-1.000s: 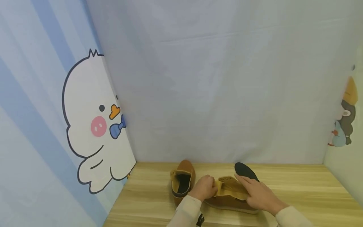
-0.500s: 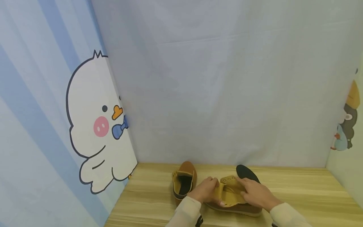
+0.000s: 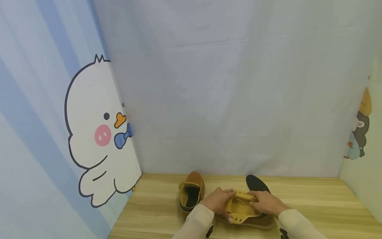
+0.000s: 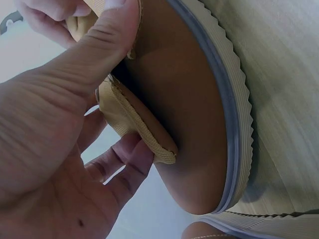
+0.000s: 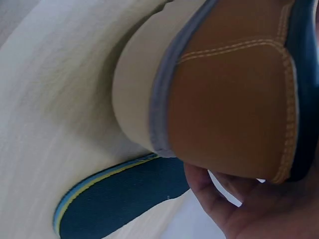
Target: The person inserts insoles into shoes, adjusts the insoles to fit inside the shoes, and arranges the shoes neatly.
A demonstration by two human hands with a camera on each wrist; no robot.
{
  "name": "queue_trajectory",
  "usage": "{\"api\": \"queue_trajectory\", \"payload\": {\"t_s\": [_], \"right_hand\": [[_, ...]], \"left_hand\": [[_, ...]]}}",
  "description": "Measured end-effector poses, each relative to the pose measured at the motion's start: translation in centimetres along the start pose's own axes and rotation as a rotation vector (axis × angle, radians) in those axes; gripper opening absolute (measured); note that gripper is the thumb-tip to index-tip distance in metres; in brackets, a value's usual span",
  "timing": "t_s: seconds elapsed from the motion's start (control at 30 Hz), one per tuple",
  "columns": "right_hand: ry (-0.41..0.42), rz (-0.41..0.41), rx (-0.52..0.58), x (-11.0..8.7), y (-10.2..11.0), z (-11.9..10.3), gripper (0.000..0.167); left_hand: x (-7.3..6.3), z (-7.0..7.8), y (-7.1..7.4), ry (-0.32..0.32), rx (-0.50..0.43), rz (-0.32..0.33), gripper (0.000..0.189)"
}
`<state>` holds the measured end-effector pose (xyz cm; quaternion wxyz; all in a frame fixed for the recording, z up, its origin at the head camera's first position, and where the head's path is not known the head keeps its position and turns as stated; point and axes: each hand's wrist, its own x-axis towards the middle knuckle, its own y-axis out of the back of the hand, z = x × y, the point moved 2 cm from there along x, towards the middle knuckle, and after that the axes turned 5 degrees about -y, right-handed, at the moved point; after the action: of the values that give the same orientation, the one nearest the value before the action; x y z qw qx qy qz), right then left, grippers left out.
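Note:
A brown shoe (image 3: 259, 223) with a yellow lining lies sideways on the wooden surface, its opening spread. At its front, my left hand (image 3: 217, 200) holds the eyelet flaps apart. In the left wrist view, the thumb (image 4: 102, 47) lies on one flap while fingertips touch the edge of the other flap (image 4: 132, 117). My right hand (image 3: 266, 201) grips the collar near the heel. Seen from the right wrist, its fingers (image 5: 204, 194) curl against the brown heel (image 5: 229, 109). A dark insole (image 3: 257, 183) lies behind the shoe, its edge striped blue and yellow (image 5: 94, 181).
A second brown shoe (image 3: 195, 179), toe toward the back, stands left of my left hand with a dark insole inside. Behind the wooden surface (image 3: 316, 199) hangs a grey cloth (image 3: 226, 99). A printed curtain (image 3: 86, 132) borders the left side.
The shoe's opening has been spread wider, and its near eyelet flap now folds outward. My left hand's fingers have opened out across the flaps. The right hand has shifted along the collar.

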<state>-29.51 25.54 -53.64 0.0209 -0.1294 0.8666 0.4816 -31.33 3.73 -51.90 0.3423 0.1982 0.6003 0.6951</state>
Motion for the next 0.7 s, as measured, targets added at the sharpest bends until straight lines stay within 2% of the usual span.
{"api": "queue_trajectory", "payload": {"t_s": [0.13,0.23,0.3,0.37,0.47,0.53,0.6,0.7], "right_hand": [[0.026,-0.005,0.051,-0.1,-0.1,0.1,0.046],[0.036,0.006,0.121,-0.2,0.8,0.1,0.048],[0.038,0.052,0.156,-0.1,1.7,0.4,0.052],[0.040,0.113,0.164,0.3,2.5,1.1,0.048],[0.050,0.206,0.120,0.9,3.1,2.5,0.037],[0.052,0.229,0.076,1.3,3.2,3.3,0.034],[0.039,0.235,0.024,1.7,3.0,3.9,0.038],[-0.003,0.206,-0.055,1.9,2.2,4.6,0.055]], "left_hand": [[0.0,-0.3,-0.1,0.004,-0.029,0.005,0.104],[0.1,-0.4,-0.1,0.001,-0.042,0.016,0.103],[0.3,-0.5,-0.1,-0.003,-0.039,0.022,0.103],[0.4,-0.5,0.1,-0.006,-0.036,0.025,0.103],[0.5,-0.4,0.3,0.004,-0.039,0.019,0.102],[0.4,-0.3,0.4,0.014,-0.041,0.013,0.101],[0.4,-0.2,0.4,0.019,-0.041,0.011,0.100],[0.4,-0.1,0.5,0.017,-0.041,0.015,0.100]]}}
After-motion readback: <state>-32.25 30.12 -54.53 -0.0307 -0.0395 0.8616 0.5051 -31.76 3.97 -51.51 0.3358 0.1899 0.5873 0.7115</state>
